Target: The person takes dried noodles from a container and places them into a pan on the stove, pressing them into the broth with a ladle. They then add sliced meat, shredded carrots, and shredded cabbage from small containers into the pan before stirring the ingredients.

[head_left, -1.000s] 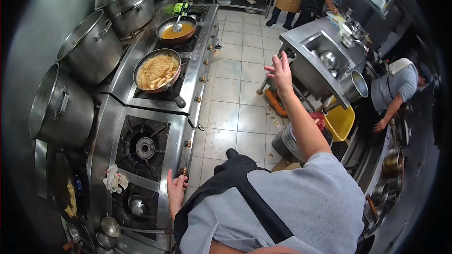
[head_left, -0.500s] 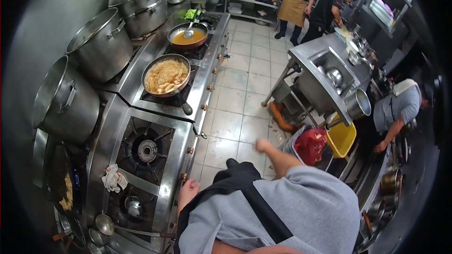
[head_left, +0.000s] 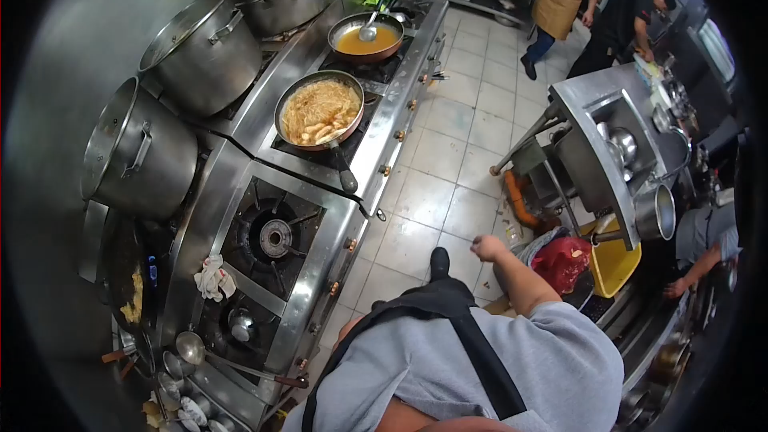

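Shift since half a second ago: stove (head_left: 315, 276) and sink counter (head_left: 604, 82) sit farther right in my view, my right hand (head_left: 486, 247) has come nearer the plastic-lined tub (head_left: 538, 246), and my left hand (head_left: 348, 328) has slipped mostly behind my apron.
Right fingers: curled in toward the palm, with nothing showing in them.
Left fingers: hidden; only a sliver of skin shows at the apron's edge, so I cannot tell what they do.
Tub: low, by the near corner of the sink counter, just beside my right forearm, with a red bundle (head_left: 562, 262) in it; what the bundle is, I cannot tell.
Boot: my toe (head_left: 439, 262) points up the tiled aisle (head_left: 424, 192); the tiles shine, so I would tread flat and steady.
Right elbow: best kept close in, I judge, with the tub and the counter corner so near on that side.
Pan handle: it (head_left: 346, 176) points from the noodle pan toward the stove's front edge, so a loose left sleeve should stay well inside.
Ladle: its long handle (head_left: 290, 381) reaches toward my left side; I would keep the apron from catching it.
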Demonstrator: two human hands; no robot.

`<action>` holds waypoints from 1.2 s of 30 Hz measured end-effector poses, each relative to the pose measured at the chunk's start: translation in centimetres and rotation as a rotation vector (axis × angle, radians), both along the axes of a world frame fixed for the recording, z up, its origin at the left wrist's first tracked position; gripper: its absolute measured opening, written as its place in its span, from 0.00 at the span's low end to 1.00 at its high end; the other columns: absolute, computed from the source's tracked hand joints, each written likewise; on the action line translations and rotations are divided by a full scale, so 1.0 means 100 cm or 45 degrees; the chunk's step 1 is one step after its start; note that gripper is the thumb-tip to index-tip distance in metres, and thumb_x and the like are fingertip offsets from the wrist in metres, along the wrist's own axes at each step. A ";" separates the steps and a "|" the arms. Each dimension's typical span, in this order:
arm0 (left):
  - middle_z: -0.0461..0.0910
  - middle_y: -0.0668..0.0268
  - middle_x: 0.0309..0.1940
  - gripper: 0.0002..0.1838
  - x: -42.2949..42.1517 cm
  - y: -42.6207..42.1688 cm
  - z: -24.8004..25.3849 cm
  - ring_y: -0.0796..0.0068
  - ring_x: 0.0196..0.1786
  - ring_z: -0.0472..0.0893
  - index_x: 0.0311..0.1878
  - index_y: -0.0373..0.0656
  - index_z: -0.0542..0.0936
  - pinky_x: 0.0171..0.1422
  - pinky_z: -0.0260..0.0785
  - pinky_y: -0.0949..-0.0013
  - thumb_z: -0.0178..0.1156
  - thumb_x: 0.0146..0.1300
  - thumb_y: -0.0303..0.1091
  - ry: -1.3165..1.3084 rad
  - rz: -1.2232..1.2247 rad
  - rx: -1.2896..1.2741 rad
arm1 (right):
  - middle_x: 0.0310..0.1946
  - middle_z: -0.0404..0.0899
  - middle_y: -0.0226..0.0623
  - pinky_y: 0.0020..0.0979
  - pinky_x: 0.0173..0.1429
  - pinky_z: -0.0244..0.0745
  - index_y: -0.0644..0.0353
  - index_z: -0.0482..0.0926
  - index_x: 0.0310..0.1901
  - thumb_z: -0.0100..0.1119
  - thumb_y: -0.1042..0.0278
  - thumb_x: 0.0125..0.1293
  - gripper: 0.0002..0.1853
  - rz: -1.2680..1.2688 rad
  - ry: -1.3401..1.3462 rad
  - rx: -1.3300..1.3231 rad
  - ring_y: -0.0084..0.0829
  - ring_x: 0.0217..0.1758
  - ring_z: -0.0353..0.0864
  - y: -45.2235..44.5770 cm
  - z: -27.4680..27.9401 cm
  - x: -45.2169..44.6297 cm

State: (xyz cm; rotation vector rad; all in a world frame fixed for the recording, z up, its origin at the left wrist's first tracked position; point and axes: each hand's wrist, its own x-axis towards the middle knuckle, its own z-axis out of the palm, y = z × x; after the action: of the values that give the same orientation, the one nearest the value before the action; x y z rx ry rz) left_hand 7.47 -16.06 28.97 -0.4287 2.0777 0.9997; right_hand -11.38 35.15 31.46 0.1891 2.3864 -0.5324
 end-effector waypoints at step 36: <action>0.85 0.54 0.53 0.23 -0.293 0.218 0.090 0.51 0.58 0.82 0.56 0.49 0.83 0.61 0.74 0.53 0.59 0.66 0.53 0.078 -0.598 -0.479 | 0.30 0.84 0.37 0.32 0.24 0.75 0.64 0.82 0.48 0.58 0.61 0.70 0.14 -0.867 -0.142 -0.728 0.32 0.26 0.84 0.228 -0.082 0.033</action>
State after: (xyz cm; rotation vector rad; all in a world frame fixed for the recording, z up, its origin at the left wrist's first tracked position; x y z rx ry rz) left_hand -21.88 5.78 37.99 -0.0808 2.2792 0.3515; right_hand -8.09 57.97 23.21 0.7530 1.9230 -1.4407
